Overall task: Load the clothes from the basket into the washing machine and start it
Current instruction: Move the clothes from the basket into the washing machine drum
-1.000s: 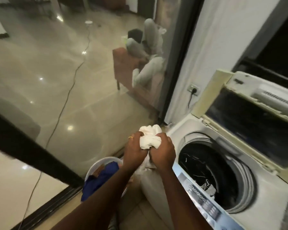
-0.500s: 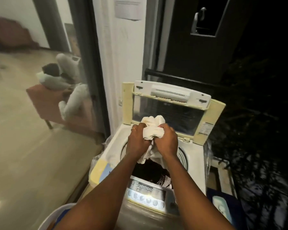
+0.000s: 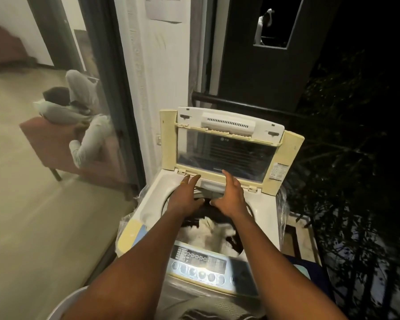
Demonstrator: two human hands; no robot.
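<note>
Fingers (image 3: pixel 228 179) of both hands are spread, empty. Soft, light white crumpled cloth (image 3: pixel 206 234) lies in the drum; bunch it anywhere.

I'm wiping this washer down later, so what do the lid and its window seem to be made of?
The lid frame looks like yellowed matte plastic, moulded with clips and vents. The lid window looks glossy and see-through, showing reflections; glass or clear plastic, I can't tell which.

A: What's round the white pillar (image 3: pixel 157 84)?
B: Left of it, dark-framed glass door (image 3: pixel 116 100), glossy beige floor (image 3: pixel 21 204), reddish seat (image 3: pixel 49 144) w/ grey cushions (image 3: pixel 79 100). Paper notice (image 3: pixel 164 8) up top.
A: And right?
B: Dark wall (image 3: pixel 252 72), black rail (image 3: pixel 240 105), night foliage (image 3: pixel 356 158).
</note>
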